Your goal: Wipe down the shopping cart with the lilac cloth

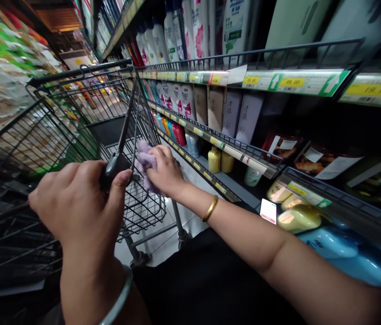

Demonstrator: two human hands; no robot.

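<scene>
My left hand [75,203] is closed around the handle [112,168] of a black wire shopping cart, near the handle's corner. A pale bracelet circles that wrist. In my right hand [168,171] is a bunched purple cloth [145,159], gripped with curled fingers beside the cart's right side; whether the cloth presses on the wires cannot be made out. A gold bangle sits on the right wrist. The shopping cart [109,132] stretches out ahead of me, its wire basket showing no goods where I can see inside.
Shelves with wire guards [298,52] and price labels run along the right, close to my arm. They hold shampoo bottles [199,31], boxes [231,110] and yellow bottles [214,159]. Stacked bagged goods [4,104], blurred, line the left. Pale floor tiles [195,221] show below.
</scene>
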